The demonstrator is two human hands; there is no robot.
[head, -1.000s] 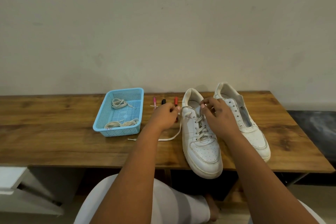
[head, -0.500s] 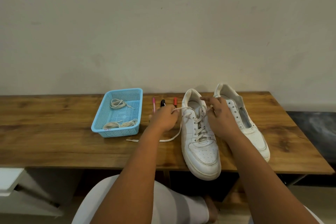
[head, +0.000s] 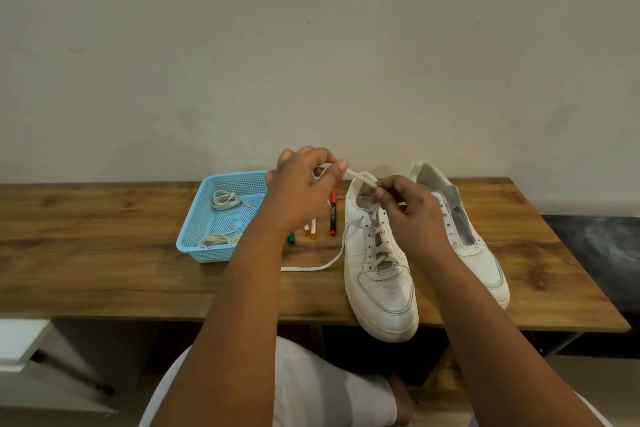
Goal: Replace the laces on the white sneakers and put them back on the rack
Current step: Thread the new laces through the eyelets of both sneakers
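Both hands have risen: left hand (head: 304, 191) and right hand (head: 405, 208) pinch the lace (head: 360, 178), drawing it up at the left sneaker's (head: 381, 281) 12 o'clock end; lacing nearly finished.

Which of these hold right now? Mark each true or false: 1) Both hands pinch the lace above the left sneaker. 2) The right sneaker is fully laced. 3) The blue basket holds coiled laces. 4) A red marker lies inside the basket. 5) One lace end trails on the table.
1) True: the left hand and right hand pinch the lace above the left sneaker.
2) False: the right sneaker shows bare eyelets, no lace.
3) True: the blue basket holds coiled laces.
4) False: the red marker lies on the table, beside the basket.
5) True.
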